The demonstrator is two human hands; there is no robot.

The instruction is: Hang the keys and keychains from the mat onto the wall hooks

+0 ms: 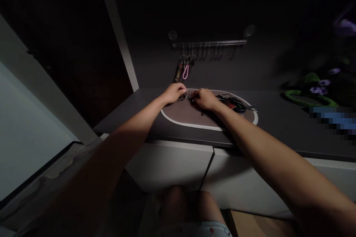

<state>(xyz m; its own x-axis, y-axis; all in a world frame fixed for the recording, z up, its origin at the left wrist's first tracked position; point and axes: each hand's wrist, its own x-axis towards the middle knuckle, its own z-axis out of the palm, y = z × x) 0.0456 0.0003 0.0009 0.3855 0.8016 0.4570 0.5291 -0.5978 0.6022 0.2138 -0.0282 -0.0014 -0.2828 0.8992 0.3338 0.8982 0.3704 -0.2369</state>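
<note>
My left hand is closed in a pinch on a key ring, with metal keys hanging at its fingertips. Right beside it, my right hand is closed too, its fingers bent down over the oval mat; what they grip is mostly hidden under the hand. A small dark piece lies on the mat below that hand. To the right, a pile of keys and fobs with a red tag rests on the mat.
On the wall, a clear rail carries several hooks. Hung at its left are a dark strap and a pink loop keychain. A green ring-shaped thing with purple flowers stands right on the counter. White cabinet doors are below.
</note>
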